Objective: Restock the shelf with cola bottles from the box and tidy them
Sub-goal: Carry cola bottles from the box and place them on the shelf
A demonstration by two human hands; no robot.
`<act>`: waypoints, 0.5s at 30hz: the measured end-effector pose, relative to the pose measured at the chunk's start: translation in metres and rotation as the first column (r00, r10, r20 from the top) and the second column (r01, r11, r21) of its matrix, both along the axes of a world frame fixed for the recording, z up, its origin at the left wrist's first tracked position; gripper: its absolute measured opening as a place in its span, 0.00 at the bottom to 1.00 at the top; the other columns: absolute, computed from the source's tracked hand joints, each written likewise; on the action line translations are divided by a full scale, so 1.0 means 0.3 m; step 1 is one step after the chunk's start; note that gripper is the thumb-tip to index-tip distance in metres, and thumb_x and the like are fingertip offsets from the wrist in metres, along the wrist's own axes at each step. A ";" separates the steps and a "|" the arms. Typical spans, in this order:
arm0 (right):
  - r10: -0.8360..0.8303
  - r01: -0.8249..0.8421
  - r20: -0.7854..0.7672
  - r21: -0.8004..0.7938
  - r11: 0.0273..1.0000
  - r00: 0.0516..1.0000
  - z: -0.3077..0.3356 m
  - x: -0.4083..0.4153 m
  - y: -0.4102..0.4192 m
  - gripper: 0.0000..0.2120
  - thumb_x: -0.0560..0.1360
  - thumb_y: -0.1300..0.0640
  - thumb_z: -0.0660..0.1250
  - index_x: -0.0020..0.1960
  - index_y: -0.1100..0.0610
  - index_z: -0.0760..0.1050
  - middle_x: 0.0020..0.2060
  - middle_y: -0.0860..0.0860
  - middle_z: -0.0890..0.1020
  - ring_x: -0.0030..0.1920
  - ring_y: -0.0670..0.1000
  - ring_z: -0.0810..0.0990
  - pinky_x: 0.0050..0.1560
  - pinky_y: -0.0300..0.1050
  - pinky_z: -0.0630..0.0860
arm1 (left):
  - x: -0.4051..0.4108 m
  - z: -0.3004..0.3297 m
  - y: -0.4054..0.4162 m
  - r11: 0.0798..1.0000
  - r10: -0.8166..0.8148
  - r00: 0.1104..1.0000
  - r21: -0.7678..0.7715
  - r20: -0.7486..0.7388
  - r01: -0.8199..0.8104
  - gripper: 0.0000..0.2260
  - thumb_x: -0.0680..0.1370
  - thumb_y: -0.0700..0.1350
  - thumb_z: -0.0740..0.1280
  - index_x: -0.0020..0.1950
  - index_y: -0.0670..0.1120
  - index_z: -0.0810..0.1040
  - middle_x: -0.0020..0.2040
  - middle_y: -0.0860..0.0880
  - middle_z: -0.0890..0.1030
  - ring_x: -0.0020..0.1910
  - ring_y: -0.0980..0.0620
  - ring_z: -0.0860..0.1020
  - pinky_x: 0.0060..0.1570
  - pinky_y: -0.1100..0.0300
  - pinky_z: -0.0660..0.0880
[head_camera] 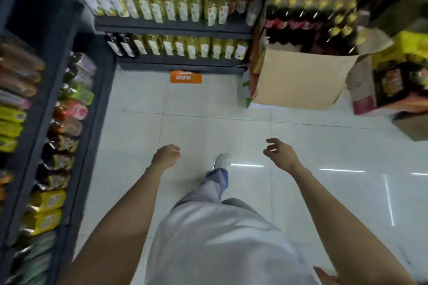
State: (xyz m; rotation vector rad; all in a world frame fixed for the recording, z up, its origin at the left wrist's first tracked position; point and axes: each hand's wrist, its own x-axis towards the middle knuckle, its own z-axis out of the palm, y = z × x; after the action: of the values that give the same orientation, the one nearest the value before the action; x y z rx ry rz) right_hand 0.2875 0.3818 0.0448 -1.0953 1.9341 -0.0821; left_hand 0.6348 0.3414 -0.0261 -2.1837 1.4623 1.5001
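A brown cardboard box (301,78) stands on the floor at the upper right. Dark cola bottles (298,28) with yellow caps and red labels are packed behind and above its near wall. My left hand (165,156) hangs over the white floor with its fingers loosely curled and holds nothing. My right hand (279,151) is also empty, fingers relaxed and slightly spread, well short of the box. The whole view is blurred by motion.
Dark shelves (171,28) with yellow bottles face me; an orange sticker (186,76) lies on the floor below them. Shelves of packets (62,136) line the left side. Another open carton (391,90) with bottles sits at the far right. My foot (222,161) steps on white tiles.
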 end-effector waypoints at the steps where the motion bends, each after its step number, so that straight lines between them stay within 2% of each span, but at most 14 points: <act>1: -0.026 0.026 -0.010 -0.006 1.000 1.000 0.006 -0.083 -0.048 0.19 0.76 0.56 0.66 0.66 0.57 0.71 0.57 0.55 0.80 0.56 0.56 0.79 0.55 0.47 0.74 | -0.091 0.020 -0.061 1.000 -0.007 1.000 -0.023 -0.010 0.007 0.14 0.78 0.46 0.63 0.63 0.49 0.77 0.63 0.46 0.78 0.59 0.44 0.77 0.57 0.57 0.74; 4: -0.096 0.094 -0.041 -0.048 0.994 0.995 0.020 -0.312 -0.199 0.17 0.76 0.57 0.64 0.65 0.56 0.73 0.55 0.54 0.81 0.55 0.55 0.79 0.53 0.46 0.74 | -0.363 0.081 -0.219 0.990 -0.022 0.998 -0.139 -0.050 0.015 0.11 0.79 0.46 0.63 0.60 0.50 0.78 0.60 0.48 0.80 0.56 0.46 0.78 0.52 0.59 0.72; 7: -0.156 0.149 -0.070 -0.097 0.984 0.985 0.005 -0.548 -0.353 0.15 0.76 0.57 0.63 0.63 0.56 0.74 0.53 0.53 0.82 0.54 0.55 0.79 0.54 0.47 0.73 | -0.644 0.100 -0.342 0.982 -0.120 0.991 -0.155 -0.056 0.110 0.11 0.79 0.47 0.62 0.60 0.50 0.78 0.59 0.49 0.80 0.56 0.48 0.78 0.51 0.60 0.73; 11: -0.225 0.208 -0.069 -0.197 0.958 0.972 -0.029 -0.807 -0.545 0.14 0.76 0.60 0.63 0.61 0.57 0.75 0.50 0.55 0.83 0.51 0.55 0.80 0.52 0.43 0.71 | -0.960 0.106 -0.500 0.949 -0.241 0.969 -0.223 -0.062 0.222 0.11 0.79 0.47 0.62 0.59 0.50 0.79 0.57 0.51 0.81 0.54 0.50 0.79 0.52 0.59 0.75; 13: -0.274 0.255 -0.051 -0.233 0.938 0.960 -0.065 -0.950 -0.655 0.15 0.75 0.60 0.64 0.62 0.58 0.75 0.51 0.55 0.82 0.50 0.54 0.80 0.52 0.43 0.72 | -1.141 0.106 -0.599 0.943 -0.246 0.966 -0.251 -0.083 0.218 0.11 0.80 0.46 0.62 0.60 0.49 0.79 0.56 0.52 0.82 0.53 0.51 0.79 0.52 0.61 0.73; 15: -0.347 0.324 -0.050 -0.253 0.912 0.937 -0.100 -1.081 -0.767 0.18 0.75 0.60 0.65 0.64 0.59 0.72 0.55 0.56 0.80 0.52 0.55 0.79 0.54 0.46 0.73 | -1.307 0.105 -0.700 0.952 -0.192 0.970 -0.269 -0.145 0.148 0.10 0.79 0.43 0.63 0.60 0.48 0.79 0.54 0.51 0.82 0.51 0.51 0.80 0.52 0.61 0.73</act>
State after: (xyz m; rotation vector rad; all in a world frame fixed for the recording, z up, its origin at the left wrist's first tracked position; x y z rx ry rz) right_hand -0.0368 0.1516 0.0149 -0.9191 2.2259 -0.4752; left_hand 0.2427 0.1314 0.0055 -2.0320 1.9469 1.5456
